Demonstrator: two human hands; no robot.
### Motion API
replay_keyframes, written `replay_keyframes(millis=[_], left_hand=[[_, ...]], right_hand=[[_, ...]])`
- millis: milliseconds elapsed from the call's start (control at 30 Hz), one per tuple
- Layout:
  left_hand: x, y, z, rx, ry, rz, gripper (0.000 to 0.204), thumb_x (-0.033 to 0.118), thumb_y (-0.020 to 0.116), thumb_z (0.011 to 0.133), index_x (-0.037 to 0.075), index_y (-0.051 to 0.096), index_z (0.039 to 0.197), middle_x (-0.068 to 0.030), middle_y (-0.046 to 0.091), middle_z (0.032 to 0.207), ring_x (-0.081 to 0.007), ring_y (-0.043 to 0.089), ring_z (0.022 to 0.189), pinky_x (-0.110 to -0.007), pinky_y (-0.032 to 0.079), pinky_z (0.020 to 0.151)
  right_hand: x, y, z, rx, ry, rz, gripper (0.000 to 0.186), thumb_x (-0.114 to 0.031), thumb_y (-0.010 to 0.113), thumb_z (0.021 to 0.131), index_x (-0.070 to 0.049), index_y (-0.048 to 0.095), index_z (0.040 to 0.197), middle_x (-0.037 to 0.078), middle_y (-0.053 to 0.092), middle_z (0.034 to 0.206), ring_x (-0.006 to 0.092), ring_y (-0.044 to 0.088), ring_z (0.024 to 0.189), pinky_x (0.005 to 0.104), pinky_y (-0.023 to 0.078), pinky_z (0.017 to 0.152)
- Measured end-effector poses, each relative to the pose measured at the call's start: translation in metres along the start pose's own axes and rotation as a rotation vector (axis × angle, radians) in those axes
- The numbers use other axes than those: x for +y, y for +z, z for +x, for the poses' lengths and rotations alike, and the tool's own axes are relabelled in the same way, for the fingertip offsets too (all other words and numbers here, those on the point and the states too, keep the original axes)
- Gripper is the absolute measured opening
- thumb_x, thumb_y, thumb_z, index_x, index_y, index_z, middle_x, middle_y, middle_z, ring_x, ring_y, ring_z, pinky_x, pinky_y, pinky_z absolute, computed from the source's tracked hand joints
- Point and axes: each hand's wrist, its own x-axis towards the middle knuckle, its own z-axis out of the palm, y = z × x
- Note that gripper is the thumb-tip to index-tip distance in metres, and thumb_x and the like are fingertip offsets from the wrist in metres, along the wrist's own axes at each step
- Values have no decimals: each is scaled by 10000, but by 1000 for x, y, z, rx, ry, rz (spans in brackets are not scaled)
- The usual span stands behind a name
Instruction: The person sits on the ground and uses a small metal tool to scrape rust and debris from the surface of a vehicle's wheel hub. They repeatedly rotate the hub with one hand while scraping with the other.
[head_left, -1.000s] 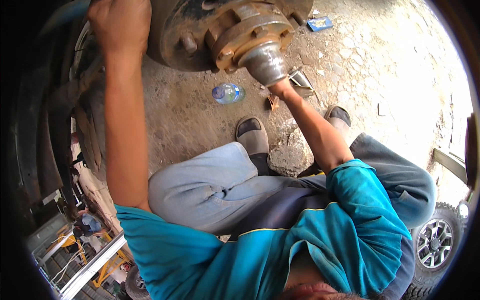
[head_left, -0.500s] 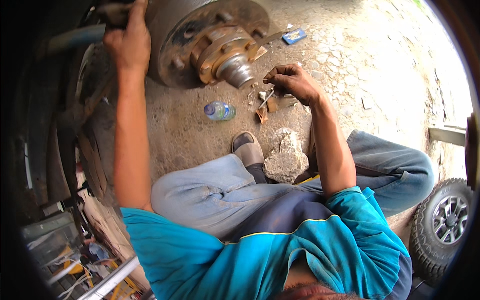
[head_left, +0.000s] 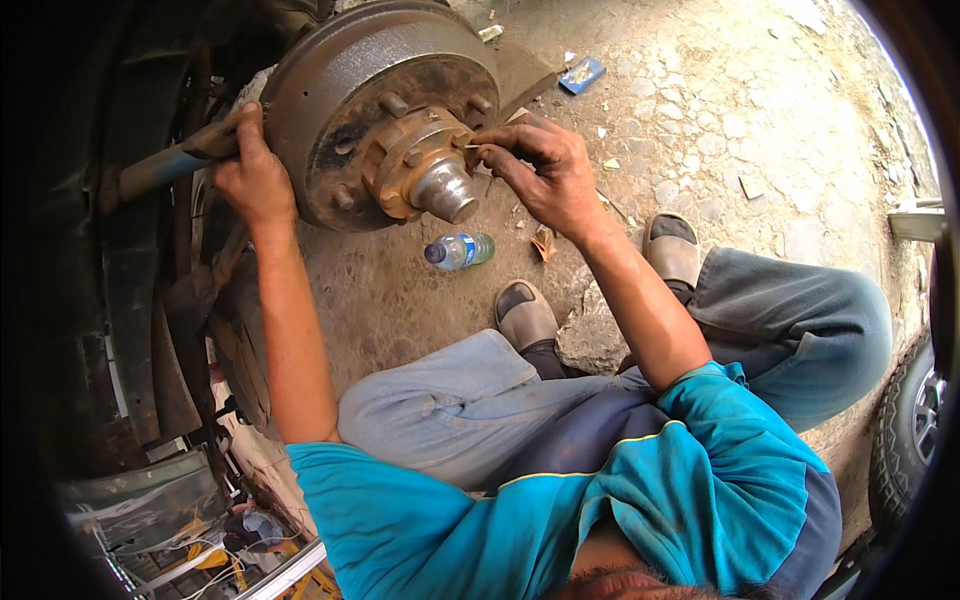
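A rusty brake drum (head_left: 330,90) with wheel studs stands at the upper left. At its middle is a hub flange (head_left: 395,165) ringed with bolts, and a shiny metal hub end (head_left: 445,192) sticks out. My left hand (head_left: 262,185) is against the drum's left rim, closed around it; its fingers are partly hidden behind. My right hand (head_left: 548,170) pinches a thin, pale, pin-like piece (head_left: 474,147) between thumb and forefinger. The tip of that piece is at a bolt on the flange's right side.
A blue-grey tube (head_left: 160,172) runs behind my left hand. On the ground are a plastic bottle (head_left: 460,250), a stone block (head_left: 592,330), a blue box (head_left: 582,75) and a brown scrap (head_left: 543,243). A wheel (head_left: 905,440) stands at the right, and cluttered parts (head_left: 220,540) lie lower left.
My right hand has moved left and up to the hub flange. My left hand sits lower on the drum's rim. The view has shifted, showing more of the drum.
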Motion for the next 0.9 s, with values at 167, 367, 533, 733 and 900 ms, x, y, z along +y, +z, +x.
replay_keyframes(millis=[167, 367, 533, 733, 900], left_hand=[[8, 1, -3, 30, -40, -10, 324, 208, 702, 967, -90, 743, 1085, -106, 747, 1053, -163, 668, 971, -315, 517, 908], [6, -1, -1, 19, -99, -9, 398, 247, 710, 962, -85, 729, 1182, -96, 734, 1138, -172, 668, 1035, -308, 512, 937], [1, -3, 1, 23, -86, -12, 384, 249, 715, 958, -75, 739, 1164, -92, 735, 1111, -162, 678, 986, -310, 535, 878], [12, 2, -3, 49, -145, -16, 391, 249, 712, 952, -90, 740, 1144, -105, 743, 1103, -166, 686, 977, -307, 536, 886], [11, 2, -6, 45, -188, -14, 366, 240, 673, 967, -65, 751, 1153, -99, 757, 1115, -151, 684, 999, -290, 528, 912]], right_hand=[[4, 16, -8, 174, -50, 84, 174, -21, 791, 839, -41, 776, 1011, 98, 748, 865, 198, 731, 710, 309, 576, 637], [9, 15, -10, 171, -99, 52, 140, -14, 786, 834, -34, 755, 969, 95, 740, 849, 218, 733, 725, 317, 571, 633], [5, 22, -10, 194, -101, -5, 124, -10, 777, 833, -38, 742, 949, 97, 707, 814, 254, 715, 711, 341, 555, 621], [12, 27, -9, 190, -155, 3, 163, -2, 775, 830, -45, 725, 979, 94, 674, 825, 261, 689, 717, 350, 543, 608], [11, 30, -15, 219, -164, -15, 164, 22, 765, 825, -35, 716, 971, 99, 673, 815, 255, 690, 701, 347, 539, 600]])
